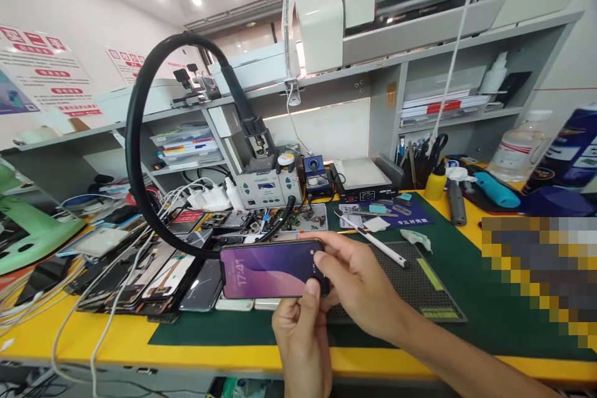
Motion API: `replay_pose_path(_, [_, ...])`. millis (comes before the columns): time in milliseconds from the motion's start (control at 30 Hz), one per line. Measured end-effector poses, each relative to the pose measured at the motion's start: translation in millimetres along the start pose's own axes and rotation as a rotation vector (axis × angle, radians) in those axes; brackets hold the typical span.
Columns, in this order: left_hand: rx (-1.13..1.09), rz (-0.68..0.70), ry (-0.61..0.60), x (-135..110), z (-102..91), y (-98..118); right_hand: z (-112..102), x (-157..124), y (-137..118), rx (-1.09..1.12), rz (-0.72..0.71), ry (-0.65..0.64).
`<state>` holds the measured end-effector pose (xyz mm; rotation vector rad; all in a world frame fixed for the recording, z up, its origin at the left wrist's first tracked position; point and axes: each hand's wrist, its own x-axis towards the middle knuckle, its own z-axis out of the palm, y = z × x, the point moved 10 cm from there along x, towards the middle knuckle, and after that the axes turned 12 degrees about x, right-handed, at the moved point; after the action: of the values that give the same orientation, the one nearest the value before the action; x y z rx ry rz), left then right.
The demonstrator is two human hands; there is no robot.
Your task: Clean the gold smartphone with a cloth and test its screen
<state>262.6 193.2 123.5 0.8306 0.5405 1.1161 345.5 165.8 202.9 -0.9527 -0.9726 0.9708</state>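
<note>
1. The yellow surface (130,342) runs wide.
2. Green mat (457,255), along its front edge: working over it should soften a slip.
3. Right hand (361,280): fingers closed around the phone (275,270) at one end, thumb on screen; touch lightly.
4. Left hand (303,329): fingers curled beneath, gripping too; brace firmly.
5. Phone: raised near the front edge.

My phone (268,270) looks glossy, smooth and glass-fronted
I see a matt green mat (461,261), a rough, perforated pad (415,286), a smooth metal-looking plate (366,172) and a rubbery hose (133,130).
</note>
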Motion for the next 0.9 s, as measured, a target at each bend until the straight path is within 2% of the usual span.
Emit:
replay_pose_path(267, [0.086,-0.025,0.028,0.7,-5.0,-6.2,-12.6,5.4,4.1,-0.108,-0.003,0.135])
replay_pose_path(367, [0.092,-0.019,0.012,4.6,-0.7,-3.9,-10.9,7.3,0.9,-0.071,0.016,0.095])
replay_pose_path(467, [0.199,-0.073,-0.082,12.3,12.1,0.7,-14.9,11.7,-8.3,-0.039,0.008,0.060])
replay_pose_path(533, [0.328,-0.135,-0.140,20.5,17.7,6.5,-26.5,15.6,-21.6,-0.048,-0.061,0.087])
replay_pose_path(600, [0.388,-0.136,-0.113,33.6,15.7,22.6,-40.2,18.7,-34.9,-0.044,-0.124,0.111])
replay_pose_path(667, [0.350,-0.038,-0.014,49.3,10.4,48.6,-52.8,20.5,-42.7,-0.042,-0.132,0.118])
replay_pose_path(733, [0.365,0.022,-0.008,62.2,15.3,63.6,-65.6,20.3,-46.8,-0.076,-0.115,0.143])
replay_pose_path(900, [0.564,0.082,-0.163,76.5,42.2,57.1,-93.1,15.5,-46.7,-0.144,-0.122,0.235])
